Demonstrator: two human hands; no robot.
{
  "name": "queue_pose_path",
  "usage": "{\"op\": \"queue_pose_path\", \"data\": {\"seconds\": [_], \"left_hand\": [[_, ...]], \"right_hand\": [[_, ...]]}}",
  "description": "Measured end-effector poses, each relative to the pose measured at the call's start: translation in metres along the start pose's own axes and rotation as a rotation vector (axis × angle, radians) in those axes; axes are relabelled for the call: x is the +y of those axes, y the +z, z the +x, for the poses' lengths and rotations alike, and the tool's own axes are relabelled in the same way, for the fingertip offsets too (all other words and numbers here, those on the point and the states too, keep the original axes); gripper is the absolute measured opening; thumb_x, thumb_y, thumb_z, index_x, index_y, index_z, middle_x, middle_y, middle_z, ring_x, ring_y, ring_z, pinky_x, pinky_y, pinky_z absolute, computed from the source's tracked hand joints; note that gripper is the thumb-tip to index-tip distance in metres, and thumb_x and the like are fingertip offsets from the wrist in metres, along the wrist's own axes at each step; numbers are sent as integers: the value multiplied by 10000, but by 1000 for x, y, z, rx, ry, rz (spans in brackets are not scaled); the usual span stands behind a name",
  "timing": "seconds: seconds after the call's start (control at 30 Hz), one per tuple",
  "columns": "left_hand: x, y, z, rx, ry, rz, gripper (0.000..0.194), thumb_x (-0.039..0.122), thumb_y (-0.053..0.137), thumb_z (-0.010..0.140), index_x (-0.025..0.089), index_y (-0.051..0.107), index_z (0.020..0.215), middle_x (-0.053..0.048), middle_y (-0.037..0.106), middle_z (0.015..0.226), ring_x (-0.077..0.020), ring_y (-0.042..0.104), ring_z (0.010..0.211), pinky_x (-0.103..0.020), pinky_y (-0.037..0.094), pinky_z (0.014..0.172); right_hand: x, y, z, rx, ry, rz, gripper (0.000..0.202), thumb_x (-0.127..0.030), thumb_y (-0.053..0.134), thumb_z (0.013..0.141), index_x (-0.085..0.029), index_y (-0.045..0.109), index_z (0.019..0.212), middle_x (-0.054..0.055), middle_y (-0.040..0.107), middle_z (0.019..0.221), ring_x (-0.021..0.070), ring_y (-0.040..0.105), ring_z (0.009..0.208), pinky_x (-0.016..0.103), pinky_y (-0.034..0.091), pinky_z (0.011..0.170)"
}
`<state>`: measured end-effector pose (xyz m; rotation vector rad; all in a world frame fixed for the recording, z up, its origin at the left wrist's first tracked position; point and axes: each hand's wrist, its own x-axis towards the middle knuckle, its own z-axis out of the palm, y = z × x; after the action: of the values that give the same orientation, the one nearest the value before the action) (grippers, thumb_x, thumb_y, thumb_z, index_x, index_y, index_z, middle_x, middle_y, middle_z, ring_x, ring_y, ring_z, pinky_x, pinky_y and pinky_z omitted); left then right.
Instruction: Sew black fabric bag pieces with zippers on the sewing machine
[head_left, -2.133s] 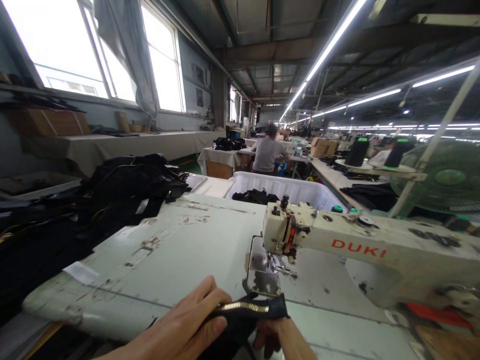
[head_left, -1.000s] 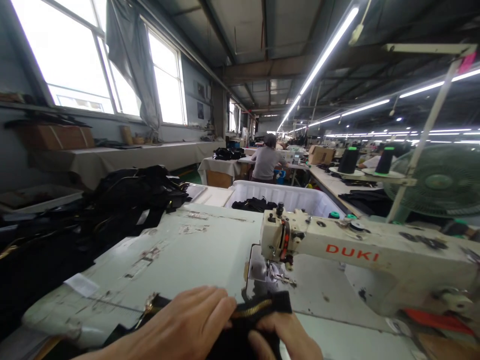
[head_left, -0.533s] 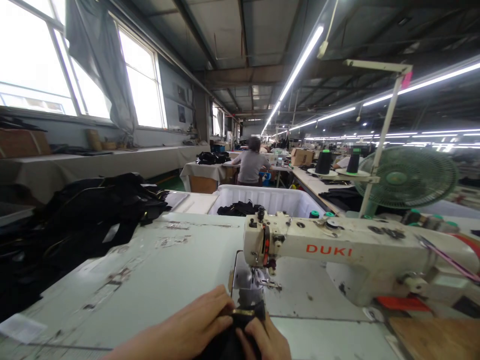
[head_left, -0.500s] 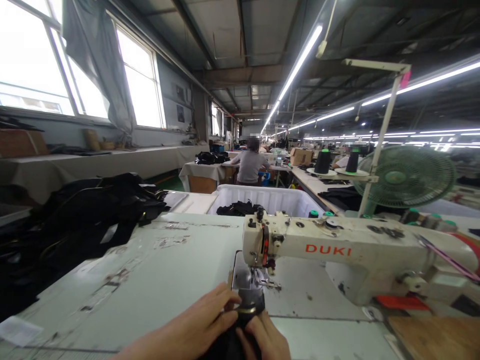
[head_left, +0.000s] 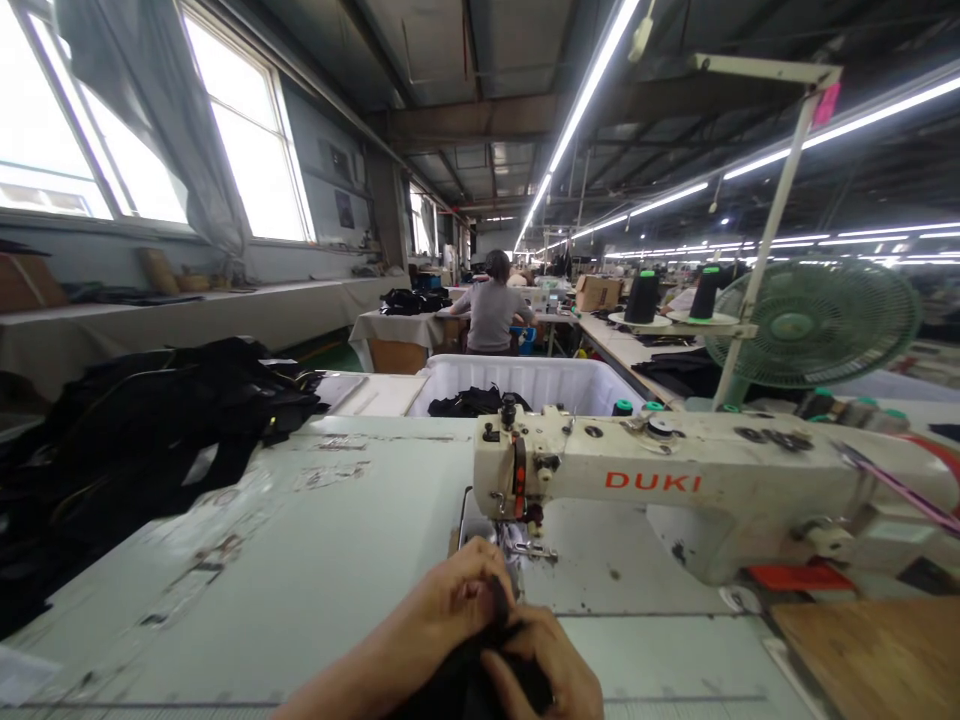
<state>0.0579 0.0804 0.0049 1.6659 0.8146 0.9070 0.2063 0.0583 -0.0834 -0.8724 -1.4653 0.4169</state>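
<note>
A piece of black fabric is gathered between my two hands at the front of the sewing machine table. My left hand pinches its upper edge just in front of the needle area. Close beside it, my right hand has its fingers curled around the fabric from the right. The sewing machine, cream with red "DUKI" lettering, stands just beyond my hands. Its presser foot is partly hidden behind my left hand. The fabric's lower part runs out of view at the bottom.
A heap of black fabric pieces covers the table's left side. Behind the machine stands a white plastic bin holding black fabric. Thread cones and a green fan are at the right. A person sits farther ahead, back turned.
Both hands have shifted, the left one up toward the needle area. The metallic gold strip seen on the fabric earlier is now hidden. The camera view has moved slightly.
</note>
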Motion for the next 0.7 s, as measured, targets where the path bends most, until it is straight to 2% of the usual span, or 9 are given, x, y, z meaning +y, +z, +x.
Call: {"op": "queue_pose_path", "data": {"seconds": [0.1,0.2,0.27,0.33,0.37,0.43,0.5,0.57,0.7], "left_hand": [[2,-4,-2,-34,-82,-315,379,532,644,843,173,531,790,-28,509,833,-183,506,823,-291,411,785],[5,-7,-6,-89,-128,-319,547,665,358,934,170,529,773,-42,513,837,-190,518,828,-323,429,822],[8,-7,-10,-85,-86,-155,645,728,268,920,170,549,765,-41,514,843,-193,511,820,-325,434,813],[10,-5,-16,26,-36,96,529,688,460,887,178,557,784,-31,528,863,-190,509,818,-306,428,794],[10,-4,-19,100,-16,224,414,591,545,895,182,563,833,-29,538,878,-189,513,826,-299,424,795],[9,-2,-25,193,44,481,161,334,508,970,195,564,1029,-40,561,930,-193,524,875,-295,428,813],[7,0,-32,151,147,704,257,166,399,989,216,533,1203,-61,577,964,-214,519,935,-316,434,848],[3,0,-38,66,206,891,325,123,392,973,229,551,1236,-76,590,969,-243,508,951,-376,425,892],[-4,2,-52,75,128,963,295,135,450,913,217,598,1155,-106,579,1137,-281,491,1069,-460,373,1002]], "right_hand": [[-3,-4,5,-52,42,54,207,-316,646,867,-225,590,689,-7,662,710,149,648,638,204,493,612],[-5,-6,6,-104,67,65,198,-274,640,864,-225,556,691,-14,654,711,149,643,649,207,484,625],[-5,-5,3,-100,51,37,208,-245,639,858,-224,527,684,-15,650,707,143,634,636,205,475,613],[-5,-3,0,-87,24,-5,232,-224,645,851,-224,501,670,-24,631,671,128,607,586,197,455,572],[-5,-3,-1,-79,14,-24,242,-217,644,853,-224,491,665,-26,624,662,123,597,571,195,450,560],[-5,-2,-2,-66,0,-53,243,-204,637,859,-224,485,670,-24,618,663,121,594,573,195,453,567],[-7,-3,-2,-69,-15,-71,238,-186,632,860,-224,479,680,-19,612,673,124,599,596,199,464,591],[-10,-4,-1,-93,-39,-87,234,-165,629,859,-224,479,689,-19,595,666,121,590,593,200,463,589],[-19,-3,-2,-112,-90,-89,194,-149,603,877,-221,521,717,3,606,699,130,605,622,210,485,620]]}}
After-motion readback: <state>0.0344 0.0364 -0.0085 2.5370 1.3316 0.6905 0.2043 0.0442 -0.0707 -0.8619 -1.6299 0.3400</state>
